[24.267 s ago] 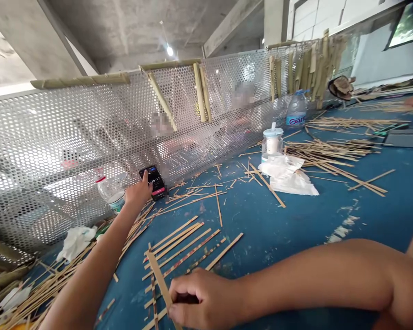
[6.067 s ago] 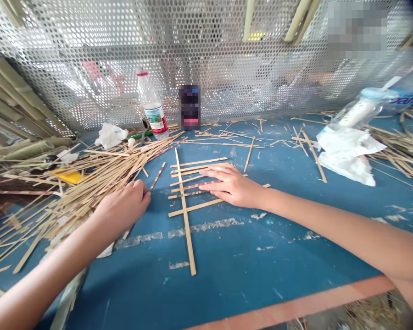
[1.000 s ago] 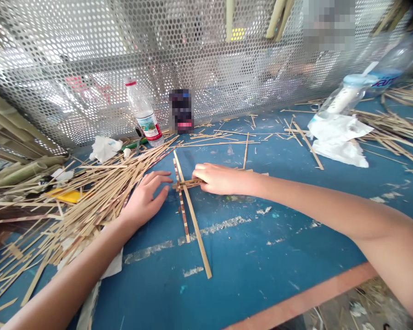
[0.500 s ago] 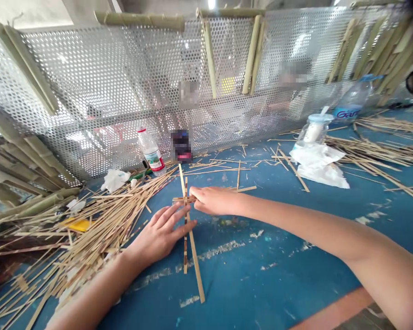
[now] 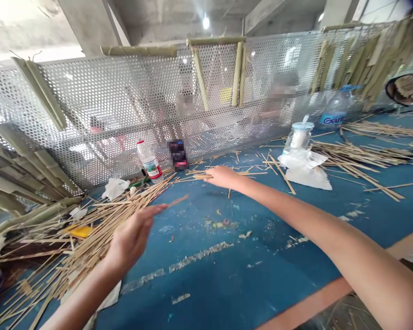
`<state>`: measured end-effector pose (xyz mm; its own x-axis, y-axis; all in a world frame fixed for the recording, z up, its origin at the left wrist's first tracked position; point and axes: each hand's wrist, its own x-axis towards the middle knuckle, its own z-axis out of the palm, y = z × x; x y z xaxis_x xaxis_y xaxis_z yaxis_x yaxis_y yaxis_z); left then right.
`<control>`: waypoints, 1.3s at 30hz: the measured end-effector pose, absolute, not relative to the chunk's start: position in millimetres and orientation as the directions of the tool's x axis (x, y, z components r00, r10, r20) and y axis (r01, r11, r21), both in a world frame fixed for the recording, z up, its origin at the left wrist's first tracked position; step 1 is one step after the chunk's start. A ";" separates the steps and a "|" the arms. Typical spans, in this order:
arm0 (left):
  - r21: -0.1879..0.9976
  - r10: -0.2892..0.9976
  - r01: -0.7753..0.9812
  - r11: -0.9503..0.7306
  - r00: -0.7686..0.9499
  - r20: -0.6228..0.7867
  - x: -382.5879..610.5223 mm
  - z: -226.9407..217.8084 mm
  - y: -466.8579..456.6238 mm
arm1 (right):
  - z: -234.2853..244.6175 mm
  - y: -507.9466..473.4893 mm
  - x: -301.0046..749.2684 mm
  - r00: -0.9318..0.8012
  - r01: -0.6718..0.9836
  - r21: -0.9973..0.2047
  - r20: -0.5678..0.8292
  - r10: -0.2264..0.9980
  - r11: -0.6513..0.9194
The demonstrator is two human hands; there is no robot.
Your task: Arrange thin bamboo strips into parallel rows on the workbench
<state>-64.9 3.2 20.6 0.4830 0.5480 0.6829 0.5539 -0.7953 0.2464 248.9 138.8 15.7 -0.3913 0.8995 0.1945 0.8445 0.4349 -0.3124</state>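
Observation:
My left hand (image 5: 132,236) is raised over the left side of the blue table, its fingers closed. From its fingertips a short length of thin bamboo strip (image 5: 178,201) points away to the right, slightly blurred. My right hand (image 5: 223,178) reaches farther out, near the far part of the table, with fingers pinched on flat bamboo strips (image 5: 202,176). How many strips it holds is hidden. Below my left hand spreads a big heap of loose bamboo strips (image 5: 99,233).
A red-capped bottle (image 5: 150,162) and a dark blurred object (image 5: 178,156) stand before the perforated metal screen (image 5: 124,87). Toward the right are a lidded jar (image 5: 299,136), crumpled tissue (image 5: 308,168), a large water bottle (image 5: 336,110) and more strips (image 5: 365,158).
The crossed strips no longer lie at the table's middle. My left hand has drawn back leftward, closed on a strip; my right hand has moved outward with strips. The view has tilted up.

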 end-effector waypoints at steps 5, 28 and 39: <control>0.725 0.799 0.371 -0.581 0.091 0.594 -33.3 78.2 1.1 | 49.2 139.2 268.5 -0.225 0.640 -0.628 0.400 0.889 0.444; 0.752 0.775 0.333 -0.569 0.523 0.355 83.9 35.7 92.6 | 73.5 100.8 233.4 -0.222 0.123 -0.854 0.473 0.853 0.506; 0.630 0.839 0.563 -0.534 0.259 0.479 32.2 79.9 61.3 | 78.5 102.8 239.7 -0.283 0.094 -0.771 0.586 0.759 0.630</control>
